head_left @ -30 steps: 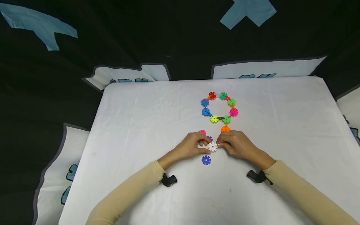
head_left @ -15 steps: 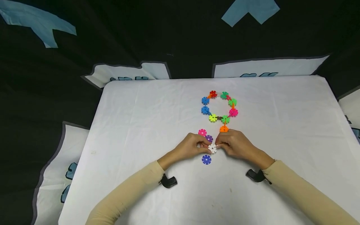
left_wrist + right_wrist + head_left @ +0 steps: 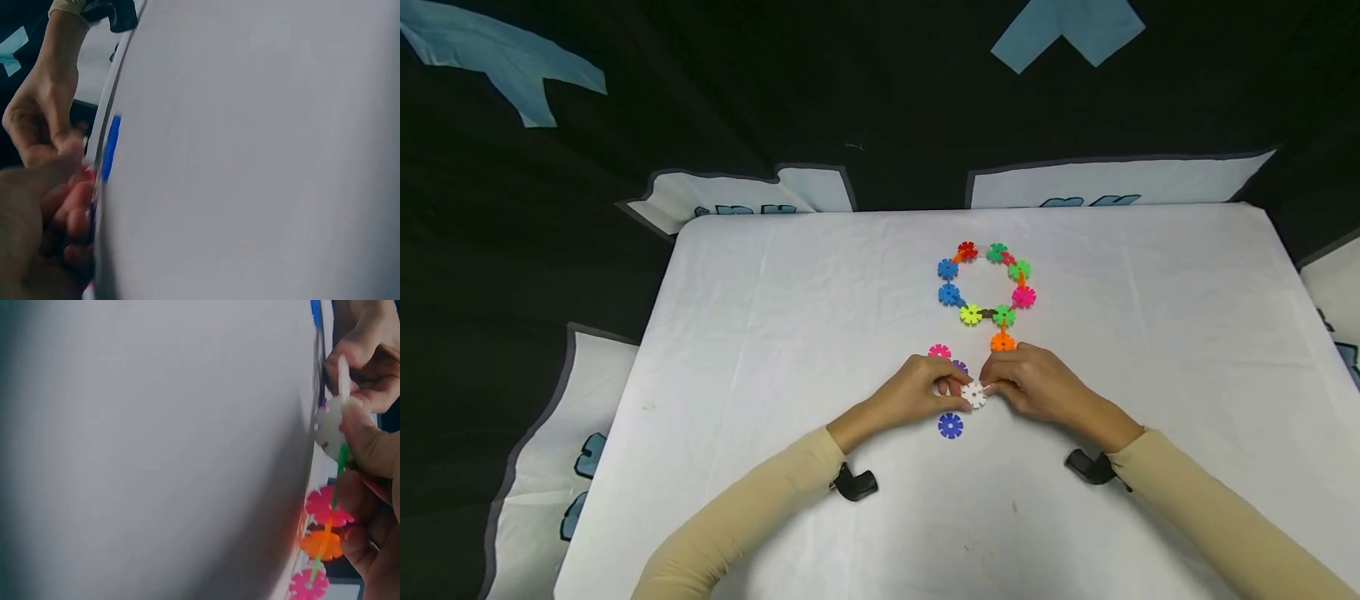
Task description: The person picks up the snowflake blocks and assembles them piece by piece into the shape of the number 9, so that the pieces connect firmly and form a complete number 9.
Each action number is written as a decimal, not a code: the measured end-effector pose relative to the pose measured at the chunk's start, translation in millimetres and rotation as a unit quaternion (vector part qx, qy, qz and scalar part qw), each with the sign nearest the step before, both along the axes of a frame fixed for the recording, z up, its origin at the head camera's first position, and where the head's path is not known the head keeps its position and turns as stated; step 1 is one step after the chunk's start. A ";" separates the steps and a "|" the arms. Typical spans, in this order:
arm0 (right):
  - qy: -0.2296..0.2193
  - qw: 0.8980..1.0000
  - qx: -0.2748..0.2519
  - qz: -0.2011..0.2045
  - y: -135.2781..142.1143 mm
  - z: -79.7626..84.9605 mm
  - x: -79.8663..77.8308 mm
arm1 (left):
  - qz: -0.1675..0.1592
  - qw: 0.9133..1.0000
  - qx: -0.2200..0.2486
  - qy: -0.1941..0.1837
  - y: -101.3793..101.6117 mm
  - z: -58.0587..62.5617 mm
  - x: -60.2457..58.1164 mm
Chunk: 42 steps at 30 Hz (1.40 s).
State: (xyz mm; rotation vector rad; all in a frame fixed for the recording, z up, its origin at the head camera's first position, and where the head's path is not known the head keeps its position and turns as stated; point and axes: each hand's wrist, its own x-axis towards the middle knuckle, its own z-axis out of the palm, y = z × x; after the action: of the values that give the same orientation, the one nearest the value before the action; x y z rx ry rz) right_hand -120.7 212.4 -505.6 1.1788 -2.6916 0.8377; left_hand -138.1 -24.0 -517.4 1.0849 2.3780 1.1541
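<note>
My left hand (image 3: 921, 390) pinches a white snowflake disc (image 3: 974, 395) by its left edge. Facing it, my right hand (image 3: 1033, 383) pinches a second white snowflake disc (image 3: 329, 428), whose notched face shows beside the thumb in the right wrist view. The left hand's white disc (image 3: 343, 376) appears edge-on there, meeting the other's rim. Above the right fingers, an orange disc (image 3: 1002, 342) hangs from a ring of linked discs (image 3: 949, 294). Around the left hand are a pink disc (image 3: 939, 351), a purple disc (image 3: 960, 366) and a blue-violet disc (image 3: 951, 426).
A white cloth covers the table (image 3: 820, 308). Dark cloth with blue and white shapes hangs beyond its far and left edges. Black wrist cameras (image 3: 855, 483) sit at both sleeves.
Both hands have shifted slightly right with the white disc between them. The pink disc, seen whole half a second ago, is now partly covered by the left hand.
</note>
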 end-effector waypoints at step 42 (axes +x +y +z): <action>-0.036 0.997 0.069 -0.005 5.1 6.2 5.0 | -0.011 0.998 0.055 -0.019 -10.9 -0.4 2.5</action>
State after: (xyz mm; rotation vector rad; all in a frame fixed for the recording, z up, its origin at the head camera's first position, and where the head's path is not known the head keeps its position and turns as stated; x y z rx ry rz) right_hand -115.7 217.6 -499.4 1.1832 -2.8519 0.7157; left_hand -135.6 -34.9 -517.8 1.1102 2.2911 1.2992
